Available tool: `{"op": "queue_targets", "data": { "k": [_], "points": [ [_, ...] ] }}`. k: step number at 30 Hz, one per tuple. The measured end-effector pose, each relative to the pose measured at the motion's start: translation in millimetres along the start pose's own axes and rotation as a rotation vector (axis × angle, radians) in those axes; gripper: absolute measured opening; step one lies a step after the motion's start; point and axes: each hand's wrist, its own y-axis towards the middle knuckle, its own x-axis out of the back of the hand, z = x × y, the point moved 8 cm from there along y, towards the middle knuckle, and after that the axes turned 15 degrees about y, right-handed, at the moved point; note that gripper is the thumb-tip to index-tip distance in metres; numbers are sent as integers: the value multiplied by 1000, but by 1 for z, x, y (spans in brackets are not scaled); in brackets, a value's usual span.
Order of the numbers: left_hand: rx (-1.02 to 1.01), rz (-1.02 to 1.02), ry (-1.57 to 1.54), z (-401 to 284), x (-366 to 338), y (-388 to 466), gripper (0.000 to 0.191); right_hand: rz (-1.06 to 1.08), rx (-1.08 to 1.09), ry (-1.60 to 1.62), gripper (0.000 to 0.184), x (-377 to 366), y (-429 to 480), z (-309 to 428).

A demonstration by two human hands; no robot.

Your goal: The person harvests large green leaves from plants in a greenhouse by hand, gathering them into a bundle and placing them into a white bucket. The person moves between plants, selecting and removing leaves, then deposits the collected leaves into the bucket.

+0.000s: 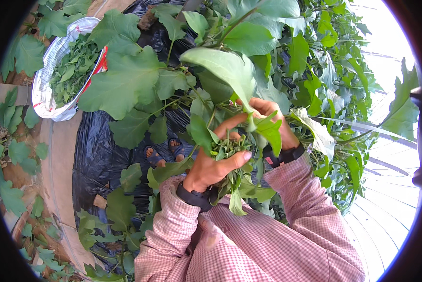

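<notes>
My left hand (211,165) is closed around a bunch of picked green shoots (232,146), their cut stems bundled up by the thumb and their leaves hanging below the palm. Its index finger stretches toward my right hand (269,112). That one is up among the foliage of an eggplant-like plant (248,40), its fingertips partly hidden behind a large pale leaf (221,67). Whether they pinch a stem cannot be made out. Small purple flowers (231,103) show close to the fingers.
At upper left, a white plastic sack (43,95) with a rolled rim holds many picked leaves. Black plastic film (94,151) covers the ground around my sandalled feet (165,151). Dense plants (313,70) rise on the right, where a clear string (359,125) crosses. A stone (100,201) lies on the film.
</notes>
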Motion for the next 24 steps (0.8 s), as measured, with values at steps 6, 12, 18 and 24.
{"op": "queue_targets", "data": {
  "k": [6, 12, 18, 24],
  "points": [
    [-52, 90, -59, 1, -13, 7, 65, 140, 75, -136, 24, -2, 14, 3],
    [22, 97, 60, 7, -10, 7, 56, 12, -11, 6, 20, 3, 20, -11],
    [38, 22, -81, 13, 9, -10, 50, -67, -136, 2, 23, 2, 19, -22],
    [31, -47, -173, 15, 20, -21, 49, -54, -104, -28, 27, -5, 24, -28]
  ]
}}
